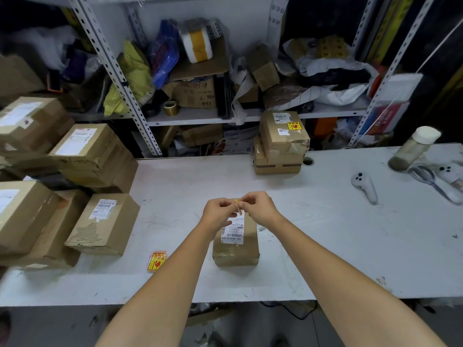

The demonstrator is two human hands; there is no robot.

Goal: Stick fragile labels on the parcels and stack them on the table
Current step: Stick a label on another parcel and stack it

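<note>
- The left grip (218, 212) and the right grip (259, 206) meet above the middle of the white surface (325, 234), with both bare forearms reaching in from the near edge.
- Both grips have their fingers curled and pinch one small yellow and red fragile label (237, 205) between them, the left from its left side and the right from its right.
- The label shows almost edge-on, so its print cannot be read.
- The label is held just over the far end of a brown parcel (235, 251) that lies flat on the surface beneath the grips.
- A white shipping slip (233, 231) with a barcode is stuck on the top of that parcel.
- A small pack of fragile labels (156, 261) lies on the surface to the left of the parcel, apart from it.
- At the far edge of the surface stand two stacked parcels (280, 149); the upper one carries a yellow fragile sticker (293, 126) on top.
- A pile of parcels (92, 151) fills the left side, and the nearest box (105, 221) has its paper skin torn.
- To the right lie a white controller (364, 186), scissors (426, 177) and a capped bottle (413, 149).
- A metal shelf (200, 116) behind the surface holds bags, boxes and a tape roll (170, 107).
</note>
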